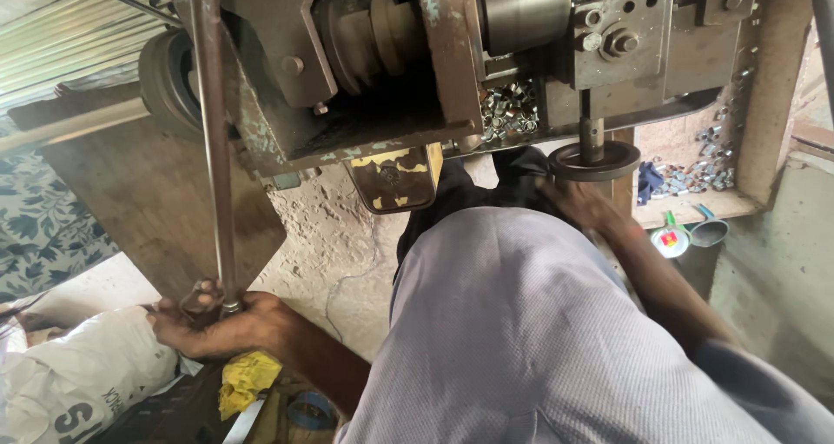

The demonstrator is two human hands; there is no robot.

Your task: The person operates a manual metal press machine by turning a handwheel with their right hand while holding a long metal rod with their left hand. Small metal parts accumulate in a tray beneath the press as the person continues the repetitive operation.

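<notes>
Head view: the landmark is the worn green-grey machine [382, 70] that fills the upper part of the frame. The left hand [217, 322] sits below and to the left of the machine, clenched around the lower end of a long steel rod [213, 140]; the rod rises from the fist and passes in front of the machine's left side. The right hand [584, 205] reaches up beneath the machine's right side and lies against the dark round handwheel [594, 160] that hangs there on a short vertical spindle; the hand is motion-blurred and partly hidden by the forearm, so whether it grips the wheel or merely rests on it cannot be told. A heap of small metal nuts [508, 111] lies on the machine's ledge just left of the spindle, and a second heap [708, 170] lies on a shelf to the machine's lower right. Judged from this, the machine is being operated with both controls in hand: a quantity of nuts is already accumulated, and how many remain cannot be determined. A white sack [82, 379] and a yellow cloth [246, 379] lie below the machine's left side, near the left hand.
</notes>
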